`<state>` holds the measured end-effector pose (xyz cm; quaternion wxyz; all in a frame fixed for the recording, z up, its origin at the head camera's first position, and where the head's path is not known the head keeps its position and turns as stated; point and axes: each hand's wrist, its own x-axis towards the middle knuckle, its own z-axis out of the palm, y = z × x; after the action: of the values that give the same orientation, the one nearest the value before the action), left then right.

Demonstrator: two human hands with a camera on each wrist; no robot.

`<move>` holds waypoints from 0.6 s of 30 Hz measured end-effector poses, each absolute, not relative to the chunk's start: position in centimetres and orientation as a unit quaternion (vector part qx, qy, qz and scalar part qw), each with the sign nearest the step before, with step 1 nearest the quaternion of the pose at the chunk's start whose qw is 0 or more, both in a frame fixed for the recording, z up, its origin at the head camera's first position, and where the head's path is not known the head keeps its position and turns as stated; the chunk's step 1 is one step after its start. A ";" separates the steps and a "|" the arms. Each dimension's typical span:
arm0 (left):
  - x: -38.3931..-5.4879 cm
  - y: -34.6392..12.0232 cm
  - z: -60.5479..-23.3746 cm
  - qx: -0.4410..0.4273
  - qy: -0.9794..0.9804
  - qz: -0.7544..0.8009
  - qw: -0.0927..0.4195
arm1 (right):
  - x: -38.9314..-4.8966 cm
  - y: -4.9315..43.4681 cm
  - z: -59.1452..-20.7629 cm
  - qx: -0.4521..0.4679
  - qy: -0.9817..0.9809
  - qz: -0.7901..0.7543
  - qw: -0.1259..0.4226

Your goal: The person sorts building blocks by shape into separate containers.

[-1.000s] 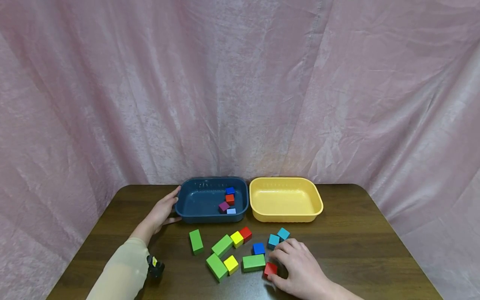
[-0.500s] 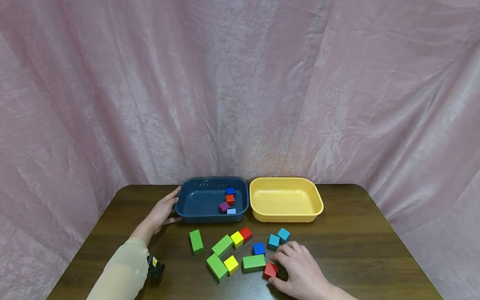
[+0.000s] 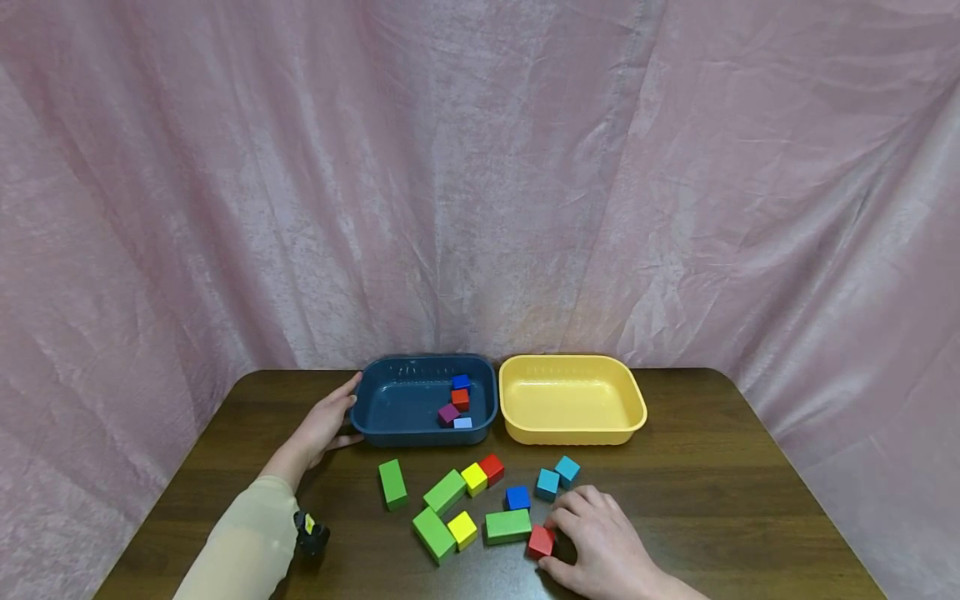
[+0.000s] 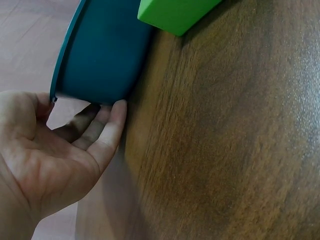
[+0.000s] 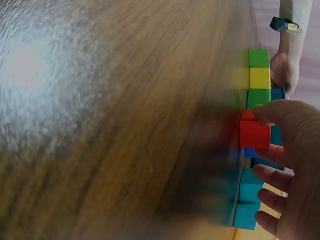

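Observation:
My right hand point(image 3: 600, 542) is low over the front of the table, thumb and index finger at opposite sides of a red cube point(image 3: 540, 542), pinching it. In the right wrist view the other fingers reach past the cube toward two cyan cubes point(image 5: 248, 200). A green block point(image 3: 507, 527) lies against the red cube's left, and a blue cube point(image 3: 517, 498) is just behind. At the far left, my left hand point(image 3: 322, 425) touches the end of the dark blue tub point(image 4: 105, 55) with extended fingers, near its rim and lower wall.
Inside the blue tub are several small blocks, among them a purple cube point(image 3: 448, 415). A yellow tub point(image 3: 573, 436) stands right beside it. More green blocks point(image 3: 392, 484), yellow cubes point(image 3: 462, 530) and another red cube point(image 3: 492, 469) lie in front. A pink curtain point(image 3: 480, 183) hangs behind the table.
My right hand has shifted slightly toward the table's front, its index finger drawing away from the cyan cubes, down beside the red cube. The left hand and both tubs have stayed put.

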<state>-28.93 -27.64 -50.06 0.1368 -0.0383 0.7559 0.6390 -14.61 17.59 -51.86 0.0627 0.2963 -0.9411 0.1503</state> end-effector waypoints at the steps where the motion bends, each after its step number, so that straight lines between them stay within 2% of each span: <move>1: -28.9 -27.6 -50.1 -0.041 0.756 0.639 0.137 | -14.6 17.6 -51.9 0.297 -0.941 0.150 0.065; 18: -29.0 -27.6 -50.1 -0.043 0.757 0.637 0.136 | -14.8 17.5 -51.8 0.284 -0.945 0.159 0.026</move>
<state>-28.97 -27.62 -50.11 0.1359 -0.0426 0.7573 0.6373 -14.79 17.49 -51.82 0.0260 0.2844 -0.9451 0.1590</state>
